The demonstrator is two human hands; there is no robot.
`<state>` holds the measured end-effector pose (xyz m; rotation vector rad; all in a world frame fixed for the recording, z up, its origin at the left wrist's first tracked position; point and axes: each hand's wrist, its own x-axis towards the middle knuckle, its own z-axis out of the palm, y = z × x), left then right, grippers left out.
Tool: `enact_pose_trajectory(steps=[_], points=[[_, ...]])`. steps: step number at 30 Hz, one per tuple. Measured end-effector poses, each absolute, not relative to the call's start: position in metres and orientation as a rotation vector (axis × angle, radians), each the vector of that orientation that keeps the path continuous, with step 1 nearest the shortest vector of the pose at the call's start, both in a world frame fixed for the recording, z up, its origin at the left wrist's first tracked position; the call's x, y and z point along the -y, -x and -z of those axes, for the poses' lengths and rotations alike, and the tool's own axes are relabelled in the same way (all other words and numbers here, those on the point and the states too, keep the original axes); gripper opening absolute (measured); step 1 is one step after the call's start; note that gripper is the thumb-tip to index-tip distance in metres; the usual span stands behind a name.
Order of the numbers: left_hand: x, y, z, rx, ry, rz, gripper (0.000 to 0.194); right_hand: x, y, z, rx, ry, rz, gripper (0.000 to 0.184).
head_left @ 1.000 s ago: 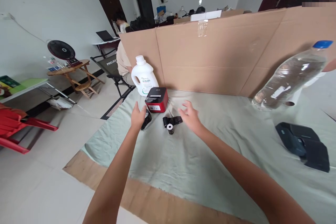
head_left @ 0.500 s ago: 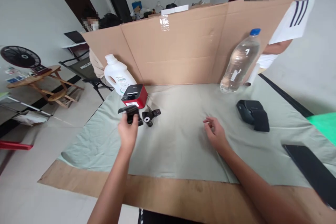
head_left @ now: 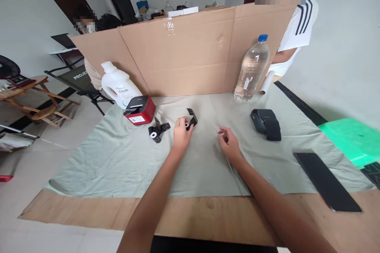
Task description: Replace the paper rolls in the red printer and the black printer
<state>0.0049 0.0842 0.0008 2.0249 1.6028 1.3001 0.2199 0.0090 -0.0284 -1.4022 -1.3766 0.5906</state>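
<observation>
My left hand [head_left: 181, 134] grips a black paper roll [head_left: 193, 118] with a pale core, its loose end curling up above the fingers. To the left of that hand, a second black roll [head_left: 154, 137] with a white core and crumpled loose strips lies on the cloth. My right hand [head_left: 229, 142] rests above the cloth at centre right, its fingers loosely curled in with nothing visible in them. Behind the second roll stands a red and black box-shaped device [head_left: 141, 110] with a white label on its front.
A white jug [head_left: 118, 87] and a clear bottle with blue cap [head_left: 252, 71] stand before a cardboard screen [head_left: 184, 59]. On the right lie a dark device [head_left: 265, 123] and a black phone [head_left: 326, 182]. Beyond is a green stool [head_left: 350, 138]. Two people are behind the screen.
My left hand has moved right, away from the red device, carrying the black roll toward the middle of the cloth. My right hand stays curled. The camera view has shifted to the right.
</observation>
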Motion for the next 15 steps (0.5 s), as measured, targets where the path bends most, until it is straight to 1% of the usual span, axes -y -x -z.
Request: enact_pose_trajectory(steps=[6,8,10,12,14,15], points=[[-0.056,0.052,0.007,-1.701,-2.23,-1.283,0.021,-0.009,-0.218,0.03,1.356,1.418,-0.636,0.033],[-0.04,0.076,0.009,-1.747,-2.263,-1.264,0.02,-0.01,-0.219,0.03,1.339,1.44,-0.598,0.032],[-0.026,0.098,0.013,-1.823,-2.253,-1.261,0.02,-0.013,-0.225,0.03,1.326,1.474,-0.442,0.029],[-0.017,0.117,0.018,-1.899,-2.221,-1.269,0.022,-0.019,-0.241,0.027,1.301,1.52,-0.165,0.03],[-0.014,0.13,0.023,-1.945,-2.195,-1.262,0.026,-0.026,-0.266,0.023,1.222,1.624,0.116,0.038],[-0.015,0.135,0.024,-1.958,-2.187,-1.249,0.027,-0.028,-0.281,0.022,1.162,1.707,0.222,0.046]])
